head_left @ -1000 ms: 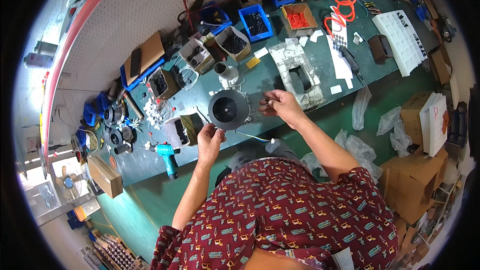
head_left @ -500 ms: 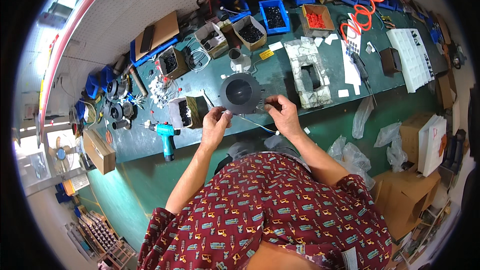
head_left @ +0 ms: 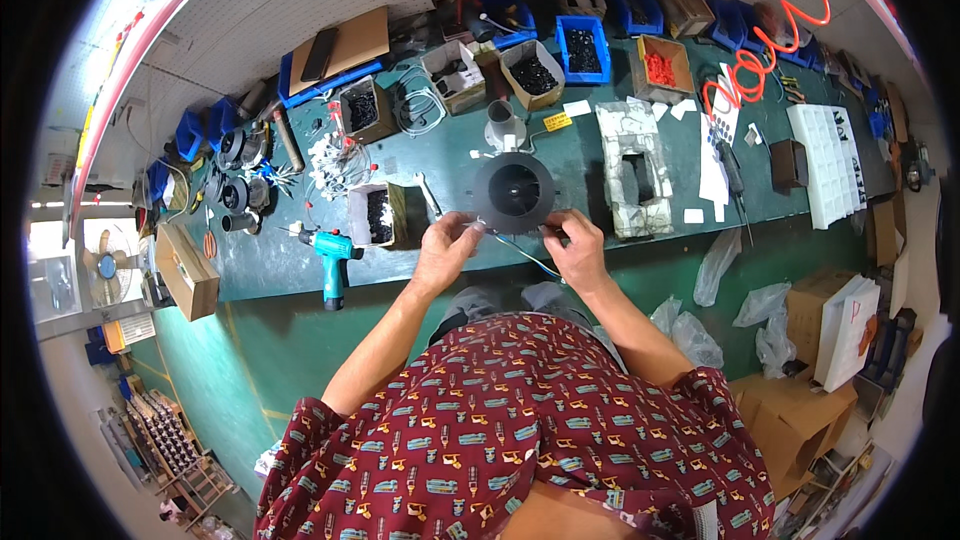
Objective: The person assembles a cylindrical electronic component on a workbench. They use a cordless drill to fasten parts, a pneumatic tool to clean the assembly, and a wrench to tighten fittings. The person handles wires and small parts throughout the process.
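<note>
A black round housing [head_left: 484, 180] with a wide flange and an open dark middle is in front of me, at the near edge of the green workbench. At its lower left rim my left hand [head_left: 447, 249] is pinched closed, and a tiny pale bit shows at the fingertips. My right hand [head_left: 577, 252] has its fingers curled against the lower right rim. Between the hands a thin wire [head_left: 526, 256] in several colours runs down from under the housing. Just behind stands a grey cylindrical part [head_left: 503, 128] on a round base.
Left lie a teal cordless drill [head_left: 331, 262], a wrench [head_left: 428, 195] and a box of black parts [head_left: 358, 214]. A taped, pale block with an opening [head_left: 651, 208] lies right, near a power screwdriver [head_left: 731, 162]. Bins line the back, including one with red parts [head_left: 684, 88]. A coiled orange hose [head_left: 740, 85] hangs there.
My view has shifted, so the bench sits lower and further right. The housing stays between my hands, tipped slightly differently. My left hand has come closer beneath its rim.
</note>
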Action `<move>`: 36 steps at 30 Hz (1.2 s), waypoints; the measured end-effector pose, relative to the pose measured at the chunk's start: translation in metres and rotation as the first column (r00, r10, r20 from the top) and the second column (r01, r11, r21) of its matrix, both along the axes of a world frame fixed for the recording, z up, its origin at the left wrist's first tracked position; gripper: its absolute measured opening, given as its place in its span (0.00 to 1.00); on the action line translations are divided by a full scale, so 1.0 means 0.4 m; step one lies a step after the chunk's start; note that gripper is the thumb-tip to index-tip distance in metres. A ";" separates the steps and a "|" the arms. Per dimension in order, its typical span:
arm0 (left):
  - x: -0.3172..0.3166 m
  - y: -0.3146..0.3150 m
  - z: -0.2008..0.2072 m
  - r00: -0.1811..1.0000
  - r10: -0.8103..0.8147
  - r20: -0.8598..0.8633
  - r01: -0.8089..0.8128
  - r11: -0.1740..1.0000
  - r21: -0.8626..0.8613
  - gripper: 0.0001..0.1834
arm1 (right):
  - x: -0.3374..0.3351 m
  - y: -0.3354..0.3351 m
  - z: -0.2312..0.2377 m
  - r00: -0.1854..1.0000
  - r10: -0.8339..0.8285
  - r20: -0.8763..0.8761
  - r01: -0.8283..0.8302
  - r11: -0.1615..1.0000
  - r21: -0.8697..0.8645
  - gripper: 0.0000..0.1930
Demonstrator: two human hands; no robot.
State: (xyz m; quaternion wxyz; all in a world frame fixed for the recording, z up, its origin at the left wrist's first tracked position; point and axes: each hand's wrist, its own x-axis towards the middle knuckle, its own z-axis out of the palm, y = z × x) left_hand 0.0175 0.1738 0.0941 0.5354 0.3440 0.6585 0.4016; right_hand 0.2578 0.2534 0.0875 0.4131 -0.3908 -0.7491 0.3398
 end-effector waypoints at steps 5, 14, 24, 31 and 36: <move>-0.106 0.006 -0.045 0.963 -0.050 -0.266 0.064 0.997 0.045 0.18 | -0.015 -0.020 0.010 0.985 0.017 0.170 -0.020 1.000 0.016 0.10; -0.635 0.286 -0.108 0.653 0.145 -0.743 -0.029 0.986 0.166 0.10 | -0.110 -0.042 -0.025 0.941 -0.314 -0.123 0.203 0.820 -0.535 0.31; -0.814 0.554 -0.285 -0.154 -0.412 -0.898 0.269 0.857 -0.439 0.10 | -0.109 -0.063 -0.107 0.937 -0.347 -0.034 0.281 0.810 -0.515 0.31; -0.870 0.559 -0.336 -0.268 -0.374 -0.888 0.442 0.771 -0.458 0.09 | -0.092 -0.067 -0.088 0.950 -0.235 0.206 0.302 0.857 -0.417 0.32; -0.888 0.567 -0.309 -0.268 -0.377 -0.887 0.456 0.761 -0.461 0.12 | -0.092 -0.060 -0.082 0.955 -0.190 0.229 0.268 0.883 -0.385 0.20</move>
